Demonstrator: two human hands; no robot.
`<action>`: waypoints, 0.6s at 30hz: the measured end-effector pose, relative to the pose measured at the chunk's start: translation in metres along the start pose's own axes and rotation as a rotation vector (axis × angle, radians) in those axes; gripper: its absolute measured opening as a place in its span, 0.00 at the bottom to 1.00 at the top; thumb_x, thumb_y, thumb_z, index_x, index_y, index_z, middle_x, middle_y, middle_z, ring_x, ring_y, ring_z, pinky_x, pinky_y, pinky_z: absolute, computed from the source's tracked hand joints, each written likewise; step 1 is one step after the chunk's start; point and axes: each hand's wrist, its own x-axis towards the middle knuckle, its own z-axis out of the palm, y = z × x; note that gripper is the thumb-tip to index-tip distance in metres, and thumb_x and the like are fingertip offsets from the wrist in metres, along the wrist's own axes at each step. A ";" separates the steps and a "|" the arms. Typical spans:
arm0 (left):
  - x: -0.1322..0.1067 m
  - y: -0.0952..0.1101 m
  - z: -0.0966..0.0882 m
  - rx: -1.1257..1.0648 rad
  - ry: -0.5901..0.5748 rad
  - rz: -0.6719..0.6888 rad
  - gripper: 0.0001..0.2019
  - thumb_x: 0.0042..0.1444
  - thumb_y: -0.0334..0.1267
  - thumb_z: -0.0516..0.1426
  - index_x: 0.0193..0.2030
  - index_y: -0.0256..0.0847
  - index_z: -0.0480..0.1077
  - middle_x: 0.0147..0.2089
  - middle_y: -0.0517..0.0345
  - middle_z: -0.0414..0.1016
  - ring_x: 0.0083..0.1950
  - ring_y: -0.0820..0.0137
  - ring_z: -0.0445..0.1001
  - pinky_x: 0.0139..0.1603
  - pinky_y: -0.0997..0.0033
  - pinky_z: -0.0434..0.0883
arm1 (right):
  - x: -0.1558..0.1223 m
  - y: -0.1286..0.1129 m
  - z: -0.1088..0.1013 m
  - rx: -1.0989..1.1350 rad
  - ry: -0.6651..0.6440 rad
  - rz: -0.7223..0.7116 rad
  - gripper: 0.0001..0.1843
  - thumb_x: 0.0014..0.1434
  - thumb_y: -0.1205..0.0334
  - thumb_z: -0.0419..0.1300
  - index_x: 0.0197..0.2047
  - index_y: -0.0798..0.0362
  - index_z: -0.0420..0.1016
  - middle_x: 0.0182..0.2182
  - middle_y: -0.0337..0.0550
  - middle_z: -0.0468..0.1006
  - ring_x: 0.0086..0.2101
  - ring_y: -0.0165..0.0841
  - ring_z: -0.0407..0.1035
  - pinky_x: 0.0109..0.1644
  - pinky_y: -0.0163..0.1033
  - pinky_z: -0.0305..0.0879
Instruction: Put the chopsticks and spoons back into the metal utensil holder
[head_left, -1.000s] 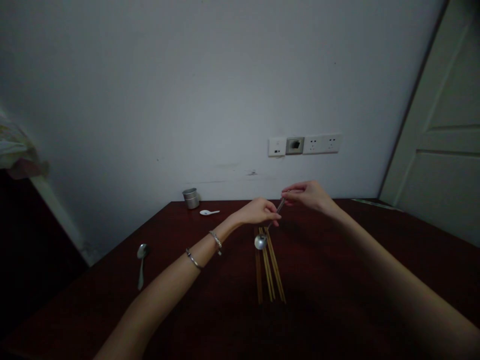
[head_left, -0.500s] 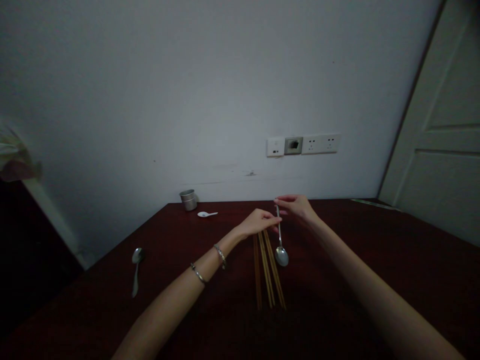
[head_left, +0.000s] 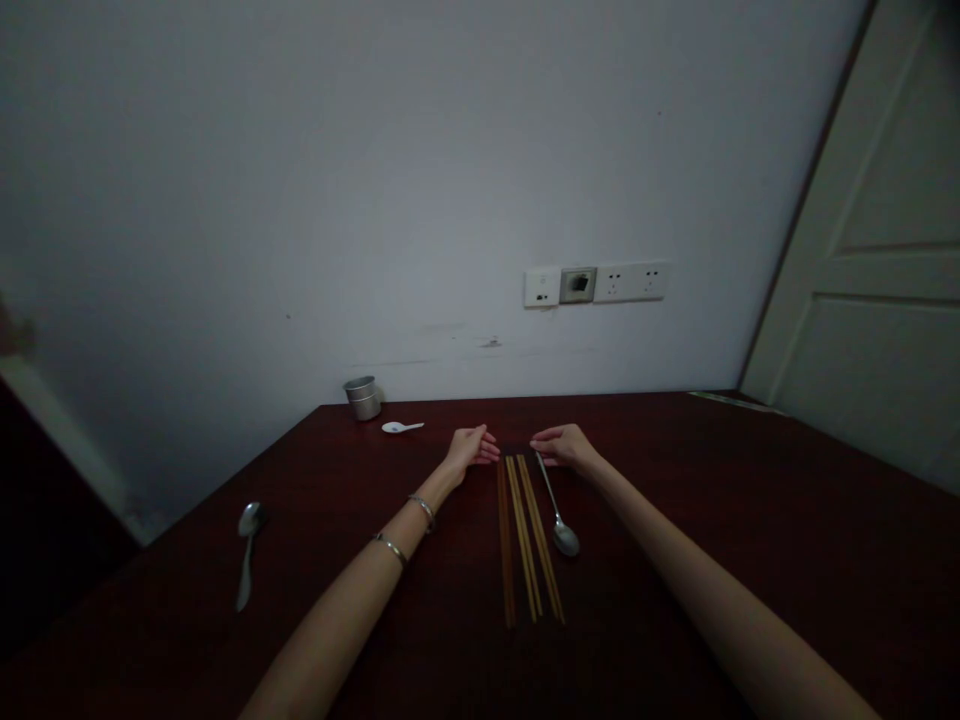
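Several wooden chopsticks [head_left: 523,535] lie side by side on the dark red table, pointing away from me; the leftmost ones are redder. Just right of them is a long-handled metal spoon [head_left: 566,540], its bowl towards me. My right hand [head_left: 568,446] pinches the far end of its handle between thumb and fingers. Beside the far ends of the chopsticks, my left hand [head_left: 472,449] is held with its fingers loosely extended and nothing in them. Two bracelets circle the left forearm.
Farther left lies another metal spoon [head_left: 247,545]. Near the wall stand a metal cup [head_left: 364,399] and a white spoon [head_left: 401,428]. A flat strip [head_left: 735,402] lies along the table's back right edge. Wall sockets [head_left: 628,282] are above the table.
My left hand has let go of the long spoon's handle and moved left. My right hand has lowered the spoon beside the chopsticks. The view has shifted slightly.
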 end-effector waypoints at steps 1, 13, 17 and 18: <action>0.001 -0.001 -0.001 -0.006 0.000 -0.004 0.15 0.57 0.42 0.46 0.27 0.33 0.65 0.21 0.54 0.72 0.21 0.73 0.72 0.25 0.76 0.66 | 0.001 0.001 0.001 -0.012 0.001 0.008 0.07 0.42 0.72 0.65 0.28 0.60 0.71 0.15 0.36 0.71 0.17 0.24 0.66 0.22 0.30 0.70; 0.006 -0.013 -0.002 0.010 -0.005 0.028 0.17 0.58 0.44 0.45 0.28 0.33 0.65 0.19 0.56 0.70 0.18 0.75 0.69 0.22 0.77 0.64 | 0.014 0.007 0.010 -0.384 0.040 0.030 0.06 0.38 0.70 0.66 0.23 0.60 0.73 0.14 0.37 0.70 0.15 0.26 0.66 0.18 0.30 0.68; 0.006 -0.014 -0.001 0.016 0.001 0.033 0.18 0.58 0.45 0.45 0.28 0.33 0.65 0.18 0.56 0.70 0.18 0.75 0.69 0.22 0.78 0.64 | 0.012 0.003 0.013 -0.537 0.058 -0.018 0.06 0.35 0.70 0.67 0.20 0.58 0.73 0.15 0.40 0.72 0.16 0.27 0.68 0.18 0.29 0.67; 0.006 -0.014 -0.002 0.015 0.002 0.033 0.18 0.58 0.45 0.45 0.28 0.33 0.65 0.18 0.56 0.70 0.18 0.75 0.69 0.22 0.78 0.64 | 0.011 0.003 0.014 -0.568 0.058 -0.025 0.06 0.35 0.70 0.67 0.20 0.58 0.74 0.16 0.41 0.73 0.17 0.28 0.68 0.18 0.28 0.67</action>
